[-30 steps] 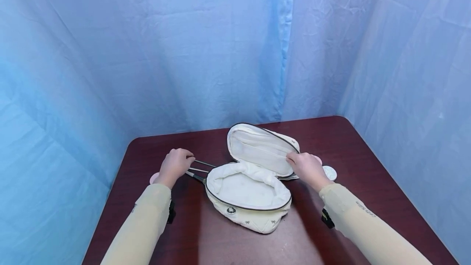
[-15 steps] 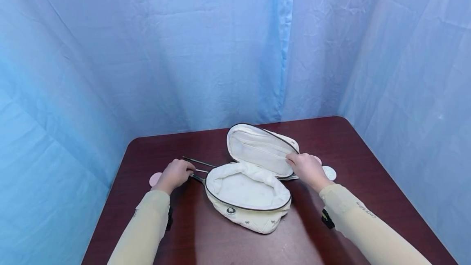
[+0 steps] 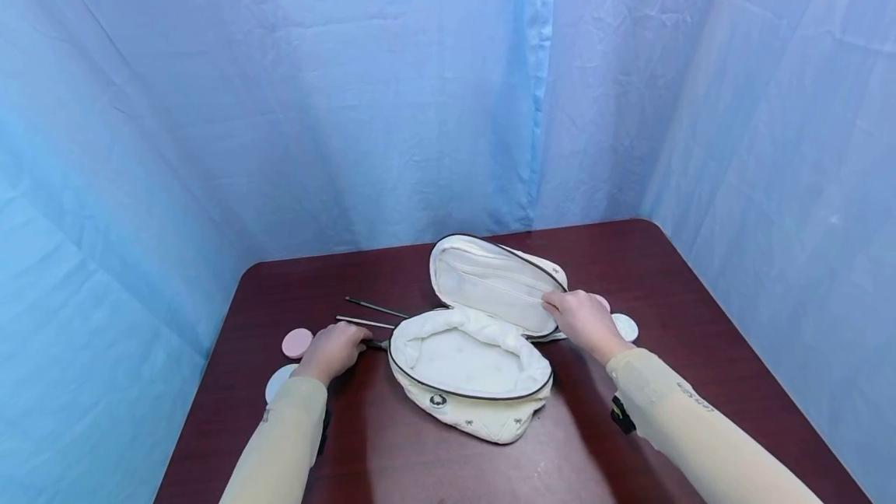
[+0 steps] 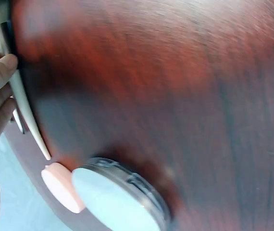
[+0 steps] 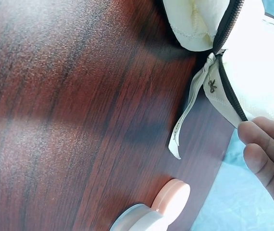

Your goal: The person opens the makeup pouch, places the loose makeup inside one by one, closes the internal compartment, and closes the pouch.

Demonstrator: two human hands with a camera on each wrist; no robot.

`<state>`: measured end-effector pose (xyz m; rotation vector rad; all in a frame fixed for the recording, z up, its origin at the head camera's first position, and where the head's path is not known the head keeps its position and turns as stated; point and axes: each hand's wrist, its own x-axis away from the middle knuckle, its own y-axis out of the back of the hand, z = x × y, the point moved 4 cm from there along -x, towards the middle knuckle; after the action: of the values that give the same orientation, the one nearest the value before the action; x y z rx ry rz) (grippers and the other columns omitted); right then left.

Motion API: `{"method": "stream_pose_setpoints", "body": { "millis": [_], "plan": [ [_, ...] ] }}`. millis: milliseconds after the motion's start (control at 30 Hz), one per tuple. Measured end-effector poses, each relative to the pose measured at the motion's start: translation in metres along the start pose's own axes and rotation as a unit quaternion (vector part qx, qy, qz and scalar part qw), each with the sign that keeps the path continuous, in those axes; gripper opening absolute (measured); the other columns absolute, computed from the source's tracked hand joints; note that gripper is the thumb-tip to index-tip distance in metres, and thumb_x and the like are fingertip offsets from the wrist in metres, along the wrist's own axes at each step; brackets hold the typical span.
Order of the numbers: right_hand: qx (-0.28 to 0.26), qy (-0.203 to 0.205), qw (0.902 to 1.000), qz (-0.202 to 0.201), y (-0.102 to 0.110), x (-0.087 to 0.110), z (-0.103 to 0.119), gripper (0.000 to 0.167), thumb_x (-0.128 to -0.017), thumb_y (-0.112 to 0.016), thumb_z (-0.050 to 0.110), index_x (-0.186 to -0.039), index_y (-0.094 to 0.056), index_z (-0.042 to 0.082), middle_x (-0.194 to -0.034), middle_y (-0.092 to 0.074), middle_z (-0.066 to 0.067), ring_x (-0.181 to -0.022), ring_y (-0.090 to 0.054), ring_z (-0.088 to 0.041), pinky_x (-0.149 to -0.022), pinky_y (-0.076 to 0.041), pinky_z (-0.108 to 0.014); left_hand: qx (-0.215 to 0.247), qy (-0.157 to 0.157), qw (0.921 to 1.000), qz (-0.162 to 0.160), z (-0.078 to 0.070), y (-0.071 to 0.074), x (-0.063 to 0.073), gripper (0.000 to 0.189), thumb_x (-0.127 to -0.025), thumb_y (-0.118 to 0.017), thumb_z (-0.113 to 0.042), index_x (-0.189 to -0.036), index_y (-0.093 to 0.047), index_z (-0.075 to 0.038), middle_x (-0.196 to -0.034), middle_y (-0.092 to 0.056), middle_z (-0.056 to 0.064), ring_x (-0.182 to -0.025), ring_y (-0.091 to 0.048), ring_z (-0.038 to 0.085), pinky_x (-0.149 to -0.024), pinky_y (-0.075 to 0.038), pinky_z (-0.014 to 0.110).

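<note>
A cream quilted cosmetic bag (image 3: 476, 403) lies unzipped, its lid (image 3: 497, 286) folded back towards the far side. My right hand (image 3: 586, 321) holds the lid's right edge; in the right wrist view, fingertips (image 5: 257, 144) meet the dark zipper edge. Left of the bag, my left hand (image 3: 336, 350) pinches a makeup brush (image 4: 24, 103) with a pale handle, low over the table; its bristle end points to the bag. Just beyond that hand lie a pale thin brush handle (image 3: 364, 323) and a dark green one (image 3: 376, 306), with their bag-side ends hidden.
A round pink case (image 3: 297, 343) and a larger pale round case (image 3: 278, 385) sit left of my left hand. Beside my right hand are another pink round case (image 5: 173, 197) and a white round one (image 3: 625, 327). Blue curtains (image 3: 420, 99) surround the dark red table (image 3: 434, 473).
My left hand has come nearer, from the farther brushes to the nearest one, uncovering the other handles and the round cases at left. My right hand stays on the lid.
</note>
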<state>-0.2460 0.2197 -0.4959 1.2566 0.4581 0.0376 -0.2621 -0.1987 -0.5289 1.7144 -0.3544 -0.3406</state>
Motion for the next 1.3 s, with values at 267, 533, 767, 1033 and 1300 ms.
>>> {"method": "stream_pose_setpoints", "body": {
  "millis": [267,533,767,1033,1300],
  "plan": [
    [0.001,0.004,1.0,-0.009,0.002,0.0,0.002,0.009,-0.097,-0.07,0.016,-0.089,-0.072,0.019,-0.055,-0.044,0.013,-0.052,-0.047,-0.008,-0.047,-0.032,-0.033,-0.026,-0.003,0.9992,-0.029,-0.003,-0.005,0.005,0.014,-0.089,-0.076,-0.004,-0.088,-0.077,-0.018,-0.081,-0.073,0.0,-0.075,-0.072,0.022,-0.067,-0.059,0.046],
    [0.0,0.008,1.0,-0.006,0.002,0.0,0.002,0.005,-0.096,-0.071,0.015,-0.095,-0.075,0.018,-0.056,-0.048,0.013,-0.052,-0.049,-0.008,-0.046,-0.031,-0.032,-0.008,0.01,0.9987,-0.05,0.001,-0.002,0.008,0.013,-0.09,-0.076,-0.007,-0.097,-0.079,-0.017,-0.089,-0.076,0.002,-0.078,-0.072,0.023,-0.072,-0.06,0.048],
    [0.004,0.006,0.9999,-0.008,0.004,0.001,0.002,0.005,-0.096,-0.072,0.015,-0.097,-0.076,0.018,-0.057,-0.051,0.012,-0.053,-0.052,-0.009,-0.046,-0.033,-0.032,0.036,0.03,0.9943,-0.095,0.004,0.012,0.005,0.021,-0.091,-0.077,-0.011,-0.111,-0.079,-0.01,-0.101,-0.078,0.009,-0.088,-0.074,0.028,-0.079,-0.061,0.049],
    [0.003,-0.001,1.0,0.0,0.003,0.0,0.0,0.005,-0.097,-0.071,0.016,-0.097,-0.076,0.018,-0.058,-0.053,0.012,-0.054,-0.052,-0.009,-0.047,-0.035,-0.033,0.153,0.072,0.9745,-0.147,-0.006,0.035,-0.015,0.023,-0.092,-0.077,-0.013,-0.114,-0.079,-0.008,-0.103,-0.078,0.011,-0.084,-0.072,0.025,-0.071,-0.06,0.043],
    [0.001,0.002,1.0,-0.001,0.003,-0.001,0.0,0.005,-0.096,-0.071,0.016,-0.098,-0.076,0.018,-0.06,-0.055,0.012,-0.056,-0.055,-0.009,-0.047,-0.036,-0.034,0.293,0.127,0.9357,-0.15,-0.031,0.05,-0.035,0.026,-0.094,-0.075,-0.017,-0.118,-0.077,-0.006,-0.105,-0.078,0.012,-0.082,-0.072,0.022,-0.068,-0.059,0.038]
  ]
}}
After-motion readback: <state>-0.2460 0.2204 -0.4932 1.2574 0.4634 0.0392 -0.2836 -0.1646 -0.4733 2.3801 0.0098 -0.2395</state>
